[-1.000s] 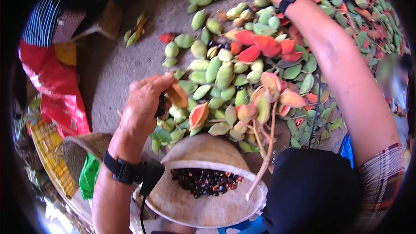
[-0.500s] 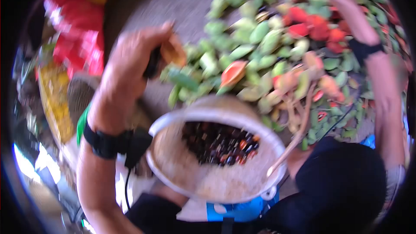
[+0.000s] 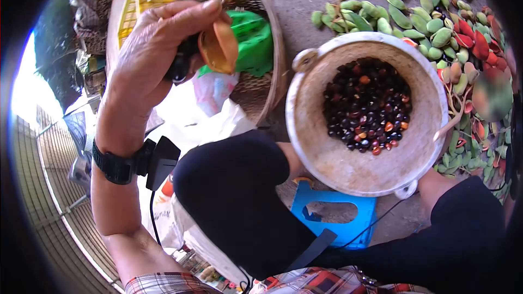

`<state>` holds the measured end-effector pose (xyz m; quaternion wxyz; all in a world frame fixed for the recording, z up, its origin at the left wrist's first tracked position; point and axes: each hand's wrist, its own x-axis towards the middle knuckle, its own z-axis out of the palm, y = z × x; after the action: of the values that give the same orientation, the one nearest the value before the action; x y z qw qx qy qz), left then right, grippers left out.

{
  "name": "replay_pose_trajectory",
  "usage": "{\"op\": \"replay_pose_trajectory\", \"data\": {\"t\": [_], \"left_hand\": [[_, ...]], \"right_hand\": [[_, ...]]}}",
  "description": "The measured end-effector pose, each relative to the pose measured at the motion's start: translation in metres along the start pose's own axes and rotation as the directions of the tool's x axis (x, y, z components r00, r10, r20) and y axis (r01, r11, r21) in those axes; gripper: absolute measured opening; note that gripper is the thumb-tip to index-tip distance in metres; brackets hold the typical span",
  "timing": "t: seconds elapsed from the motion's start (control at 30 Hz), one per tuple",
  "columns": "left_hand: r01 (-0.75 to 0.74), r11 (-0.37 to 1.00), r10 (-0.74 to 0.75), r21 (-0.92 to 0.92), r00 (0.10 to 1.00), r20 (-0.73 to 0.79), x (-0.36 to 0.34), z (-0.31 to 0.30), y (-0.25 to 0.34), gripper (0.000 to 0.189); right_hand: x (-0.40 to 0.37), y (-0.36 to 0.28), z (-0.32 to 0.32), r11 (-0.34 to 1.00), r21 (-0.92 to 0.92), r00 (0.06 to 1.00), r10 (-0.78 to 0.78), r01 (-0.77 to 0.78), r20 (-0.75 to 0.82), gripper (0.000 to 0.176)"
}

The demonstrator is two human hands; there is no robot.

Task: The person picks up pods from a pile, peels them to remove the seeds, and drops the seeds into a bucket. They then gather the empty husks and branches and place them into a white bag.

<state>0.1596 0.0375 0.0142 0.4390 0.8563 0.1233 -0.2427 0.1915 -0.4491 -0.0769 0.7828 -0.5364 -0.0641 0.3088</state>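
Note:
Raised at the upper left, my left hand (image 3: 155, 49) is closed around an opened orange seed pod (image 3: 220, 49), pinched under the thumb and fingers. A dark, shiny thing (image 3: 180, 65) shows beneath the fingers; I cannot make out what it is. Between the legs stands a whitish pot (image 3: 351, 174) with side lugs. Many dark, glossy seeds (image 3: 368, 106) lie in it, a few of them orange or reddish. My right hand is out of view.
Green pods (image 3: 419, 19) and red opened pods (image 3: 479, 43) lie on the ground at right. A wicker basket (image 3: 278, 49) holds a green bag (image 3: 253, 41). A blue plastic stool (image 3: 357, 218) is below the pot. A stick (image 3: 455, 114) rests against the pot's rim.
The view has swung left, so the basket and a wire rack now show. My left hand still holds the orange pod. My right hand, earlier among the pods, has left the view.

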Motion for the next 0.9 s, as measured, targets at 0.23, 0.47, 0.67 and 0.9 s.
{"op": "replay_pose_trajectory", "data": {"t": [0.23,0.47,0.67,0.9], "left_hand": [[0.103,0.958,-0.049,0.267,0.978,-0.201,-0.161,-0.069,-0.095,0.021],[0.095,0.502,-0.073,0.86,0.995,-0.067,-0.294,-0.052,-0.158,0.02],[-0.119,0.612,0.549,0.782,0.775,-0.312,-0.288,-0.038,-0.147,0.014],[-0.405,0.779,0.302,-0.478,0.911,-0.279,-0.221,0.063,-0.019,0.032]], "right_hand": [[-0.065,-0.061,0.154,0.895,-0.438,0.995,-0.1,0.086,-0.01,0.024],[-0.094,-0.102,0.303,0.717,-0.696,0.999,0.03,-0.04,-0.027,0.021],[-0.087,-0.026,0.354,0.862,-0.504,0.992,-0.097,0.046,-0.075,0.021],[-0.09,0.014,0.36,0.936,-0.339,0.963,-0.172,0.094,-0.209,0.023]]}}
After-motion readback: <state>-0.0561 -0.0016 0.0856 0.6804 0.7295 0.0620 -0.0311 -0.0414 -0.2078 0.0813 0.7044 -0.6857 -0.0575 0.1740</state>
